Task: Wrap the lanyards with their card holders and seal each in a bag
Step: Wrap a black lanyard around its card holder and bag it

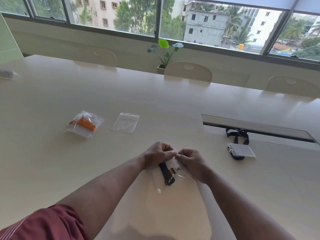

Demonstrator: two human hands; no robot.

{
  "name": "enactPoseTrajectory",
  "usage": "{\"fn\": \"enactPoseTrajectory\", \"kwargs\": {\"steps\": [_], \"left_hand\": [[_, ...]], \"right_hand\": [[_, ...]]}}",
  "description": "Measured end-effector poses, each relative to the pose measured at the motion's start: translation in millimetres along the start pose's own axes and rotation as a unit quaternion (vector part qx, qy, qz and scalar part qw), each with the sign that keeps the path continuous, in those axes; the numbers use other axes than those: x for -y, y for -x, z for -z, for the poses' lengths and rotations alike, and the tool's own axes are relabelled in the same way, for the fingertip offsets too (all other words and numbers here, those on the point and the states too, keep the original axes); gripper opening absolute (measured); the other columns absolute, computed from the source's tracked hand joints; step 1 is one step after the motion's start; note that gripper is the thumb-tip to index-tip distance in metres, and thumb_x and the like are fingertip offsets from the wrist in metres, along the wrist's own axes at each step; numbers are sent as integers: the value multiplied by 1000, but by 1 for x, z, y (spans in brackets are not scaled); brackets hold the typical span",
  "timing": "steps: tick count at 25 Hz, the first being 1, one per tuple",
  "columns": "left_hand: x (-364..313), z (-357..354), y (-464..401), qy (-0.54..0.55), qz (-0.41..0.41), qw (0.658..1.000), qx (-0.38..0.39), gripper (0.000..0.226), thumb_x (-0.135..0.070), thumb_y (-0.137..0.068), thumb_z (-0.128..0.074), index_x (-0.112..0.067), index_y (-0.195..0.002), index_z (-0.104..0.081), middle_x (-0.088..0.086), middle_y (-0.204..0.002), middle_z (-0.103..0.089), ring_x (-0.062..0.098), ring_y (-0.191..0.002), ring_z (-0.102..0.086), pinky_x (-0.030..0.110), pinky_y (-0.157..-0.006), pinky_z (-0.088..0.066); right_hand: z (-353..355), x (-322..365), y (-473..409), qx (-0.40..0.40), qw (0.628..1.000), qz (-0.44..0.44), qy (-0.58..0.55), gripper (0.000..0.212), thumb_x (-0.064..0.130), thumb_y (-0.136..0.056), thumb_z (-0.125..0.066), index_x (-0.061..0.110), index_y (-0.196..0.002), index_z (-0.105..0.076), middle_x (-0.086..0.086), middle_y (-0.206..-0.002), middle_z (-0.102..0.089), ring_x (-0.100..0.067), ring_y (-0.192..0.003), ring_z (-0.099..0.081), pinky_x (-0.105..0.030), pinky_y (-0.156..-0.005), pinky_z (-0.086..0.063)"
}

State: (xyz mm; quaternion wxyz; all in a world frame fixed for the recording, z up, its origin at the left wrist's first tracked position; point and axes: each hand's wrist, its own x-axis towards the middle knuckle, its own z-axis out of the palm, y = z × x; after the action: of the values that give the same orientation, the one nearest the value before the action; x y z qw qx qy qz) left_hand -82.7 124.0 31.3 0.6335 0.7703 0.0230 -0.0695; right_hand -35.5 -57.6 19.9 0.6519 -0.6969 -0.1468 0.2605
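While both hands pinch its top edge, the clear bag [170, 177] sags, light and slippery.
Left hand [156, 155] and right hand [189, 159] should grip at the seal strip, not the wrapped black lanyard [167, 174].

Top edge of the clear bag [170, 177] hidden under both curled hands; whether sealed, cannot tell. Object at the worktop's [155, 104] far left [7, 74] blurred, cut by the frame edge. Black lanyard [238, 135] loop drops partly into the slot.

No text can be read anywhere. The small packet [7, 73] at the far left edge of the surface [155, 101] carries dark marks, but they are too blurred to read. The card holder [241, 149] shows no readable print.
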Motion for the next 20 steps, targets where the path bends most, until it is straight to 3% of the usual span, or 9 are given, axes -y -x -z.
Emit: {"fn": "enactPoseTrajectory", "kwargs": {"steps": [4,8,15,20], "left_hand": [[-2,1,1,-7,6,1000,-8,13,-14,-98,-66,-3,-91,-69,4,-70,-57,14,-63,-50,26,-59,-42],[-3,1,0,6,20,1000,-13,14,-14,-99,-64,-3,-93,-68,14,-79,-58,24,-72,-51,36,-67,-44],[2,2,-4,-14,15,1000,-21,15,-19,-98,-67,-10,-87,-70,6,-75,-64,18,-67,-57,33,-65,-48],[3,3,-5,-19,11,1000,-20,16,-19,-98,-67,-14,-82,-69,2,-72,-62,16,-64,-55,30,-63,-46]], "right_hand": [[1,-1,0,6,1000,-7,-5,12,3,-95,-65,2,-83,-67,-12,-68,-59,-14,-52,-53,-24,-48,-45],[3,-3,-3,-2,1000,-9,23,11,4,-93,-67,2,-82,-66,-18,-73,-53,-21,-59,-44,-30,-53,-35],[5,-2,-1,20,999,-5,29,24,6,-97,-61,8,-74,-63,-3,-50,-48,-10,-40,-36,-20,-39,-30],[4,-1,1,30,999,-6,39,31,7,-98,-60,15,-68,-65,-5,-57,-47,-12,-46,-35,-23,-44,-27]]}}
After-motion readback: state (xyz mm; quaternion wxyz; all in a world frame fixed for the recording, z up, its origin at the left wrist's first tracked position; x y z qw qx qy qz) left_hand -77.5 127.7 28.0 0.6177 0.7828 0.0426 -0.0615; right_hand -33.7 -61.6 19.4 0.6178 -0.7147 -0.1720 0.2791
